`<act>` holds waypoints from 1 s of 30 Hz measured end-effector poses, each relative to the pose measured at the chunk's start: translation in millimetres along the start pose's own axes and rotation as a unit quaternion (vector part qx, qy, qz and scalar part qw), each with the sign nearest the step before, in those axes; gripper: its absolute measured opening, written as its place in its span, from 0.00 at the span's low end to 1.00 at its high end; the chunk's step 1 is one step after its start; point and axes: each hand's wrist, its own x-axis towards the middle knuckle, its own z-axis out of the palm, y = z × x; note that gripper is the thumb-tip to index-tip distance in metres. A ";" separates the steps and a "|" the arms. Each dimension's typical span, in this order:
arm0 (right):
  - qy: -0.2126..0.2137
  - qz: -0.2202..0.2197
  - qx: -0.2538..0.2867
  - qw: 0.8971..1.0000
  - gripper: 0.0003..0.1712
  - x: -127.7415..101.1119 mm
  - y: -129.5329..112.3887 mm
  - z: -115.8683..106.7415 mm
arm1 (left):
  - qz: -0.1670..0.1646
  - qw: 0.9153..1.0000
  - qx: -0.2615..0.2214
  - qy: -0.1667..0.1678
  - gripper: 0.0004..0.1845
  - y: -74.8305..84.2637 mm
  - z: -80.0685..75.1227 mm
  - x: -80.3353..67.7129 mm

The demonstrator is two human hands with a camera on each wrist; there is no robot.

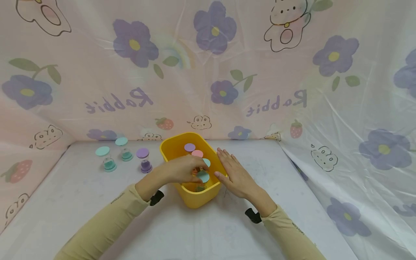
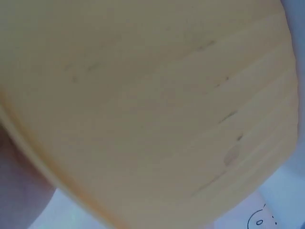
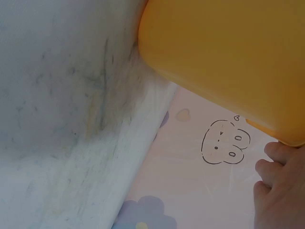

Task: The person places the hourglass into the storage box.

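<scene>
A yellow plastic bin point(image 1: 169, 145) stands mid-table with several small round-lidded jars inside: a purple lid point(image 1: 190, 147), a pink lid point(image 1: 197, 153) and a teal lid point(image 1: 203, 177) show. My left hand point(image 1: 190, 169) reaches over the bin's near left rim, its fingers curled round a small orange-toned jar point(image 1: 195, 172) that they mostly hide. Flat and open, my right hand point(image 1: 232, 170) lies against the bin's right outer wall. The left wrist view is filled by the bin's wall point(image 2: 152, 105). In the right wrist view the bin point(image 3: 224, 52) sits above my right fingertips point(image 3: 281, 191).
Three jars stand on the table left of the bin: two with teal lids point(image 1: 102, 151) point(image 1: 121, 141) and one with a purple lid point(image 1: 142, 153). A pink flower-and-rabbit sheet point(image 1: 208, 72) walls in the back and both sides. The grey-white tabletop point(image 1: 208, 231) reaches to the near edge.
</scene>
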 end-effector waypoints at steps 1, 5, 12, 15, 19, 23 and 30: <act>0.001 -0.001 0.000 1.000 0.43 -0.1 0.1 0.2 | 0.000 1.000 -0.005 0.007 0.22 -0.6 -1.0 -2.0; 0.000 0.001 0.000 1.000 0.43 -0.9 0.1 1.0 | 0.011 0.998 -0.015 0.056 0.19 -5.8 -4.6 -13.6; -0.001 0.006 0.005 1.000 0.43 -1.4 -0.9 0.9 | -0.019 0.985 -0.026 0.167 0.18 -18.5 -14.6 -42.0; -0.002 0.008 0.005 1.000 0.43 -1.3 -0.9 1.0 | -0.035 0.977 -0.029 0.208 0.18 -27.5 -18.6 -53.3; -0.004 0.009 0.004 1.000 0.43 -1.0 -1.1 0.7 | -0.036 0.962 -0.020 0.271 0.18 -43.1 -22.7 -68.0; -0.003 0.008 0.007 1.000 0.43 -0.8 -1.4 0.2 | -0.039 0.943 0.001 0.330 0.20 -61.0 -24.5 -81.9; -0.001 0.008 0.007 1.000 0.43 -1.0 -0.4 1.1 | -0.100 0.922 0.022 0.373 0.23 -87.0 -23.2 -104.4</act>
